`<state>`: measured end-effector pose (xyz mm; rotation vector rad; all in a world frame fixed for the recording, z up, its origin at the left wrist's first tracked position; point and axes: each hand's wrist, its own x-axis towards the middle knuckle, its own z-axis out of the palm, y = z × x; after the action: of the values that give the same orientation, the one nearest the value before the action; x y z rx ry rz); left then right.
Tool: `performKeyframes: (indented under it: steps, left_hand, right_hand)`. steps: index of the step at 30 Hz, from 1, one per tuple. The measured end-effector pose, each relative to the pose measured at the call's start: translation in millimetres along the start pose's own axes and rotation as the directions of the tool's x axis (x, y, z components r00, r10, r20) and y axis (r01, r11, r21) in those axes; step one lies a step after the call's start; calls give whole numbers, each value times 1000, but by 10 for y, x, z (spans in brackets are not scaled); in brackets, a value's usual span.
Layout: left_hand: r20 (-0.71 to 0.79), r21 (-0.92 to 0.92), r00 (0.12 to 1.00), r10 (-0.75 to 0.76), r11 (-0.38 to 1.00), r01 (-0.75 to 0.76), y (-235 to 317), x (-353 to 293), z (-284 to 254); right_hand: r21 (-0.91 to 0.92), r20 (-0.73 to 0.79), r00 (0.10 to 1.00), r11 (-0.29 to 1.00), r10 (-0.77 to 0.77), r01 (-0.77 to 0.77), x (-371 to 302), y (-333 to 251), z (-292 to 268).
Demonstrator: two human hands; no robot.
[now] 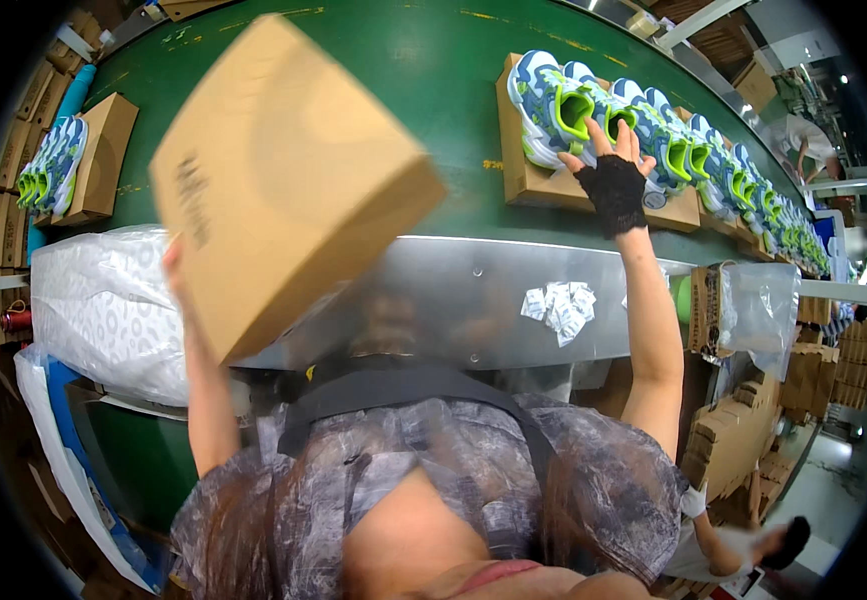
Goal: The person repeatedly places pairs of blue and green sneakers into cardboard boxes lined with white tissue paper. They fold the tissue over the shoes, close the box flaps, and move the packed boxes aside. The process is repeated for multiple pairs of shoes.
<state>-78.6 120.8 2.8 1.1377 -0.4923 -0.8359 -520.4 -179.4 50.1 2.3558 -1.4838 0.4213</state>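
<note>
A brown cardboard shoe box (283, 190), tilted and blurred, is held up over the green belt by my left hand (175, 268). Most of that hand is hidden behind the box's left side. My right hand (615, 180), in a black fingerless glove, reaches to a pair of blue, white and lime-green sneakers (543, 110). Its fingers are spread at the heel openings; whether they touch the shoes I cannot tell. Those sneakers lie on a flat cardboard box (523, 185), at the near end of a long row of similar pairs.
Small white packets (561, 310) lie on the metal ledge (433, 300) before me. Patterned white paper in clear plastic (103, 300) sits at the left. More sneakers (58, 165) stand beside a box farther left on the green belt (433, 60). A person (733, 545) is at lower right.
</note>
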Motion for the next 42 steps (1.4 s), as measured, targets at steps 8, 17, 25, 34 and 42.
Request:
performKeyframes:
  steps: [8, 17, 25, 34, 42]
  left_hand:
    - [-620, 154, 693, 368, 923, -352, 1002, -1747, -1181]
    - [-765, -435, 631, -127, 825, -361, 968, -2071, -572]
    - [311, 796, 919, 241, 462, -391, -389, -524, 1037]
    - [245, 932, 803, -543, 360, -42, -950, -278, 1819]
    - [290, 891, 808, -513, 453, -32, -926, -334, 1837]
  right_hand:
    - [203, 533, 842, 979, -79, -36, 594, 175, 4]
    - [854, 320, 871, 512, -374, -94, 284, -193, -665]
    - [664, -261, 461, 188, -848, 723, -846, -1260, -413]
    - [884, 141, 923, 465, -358, 46, -145, -410, 572]
    - [557, 243, 880, 683, 409, -472, 322, 1859, 1576]
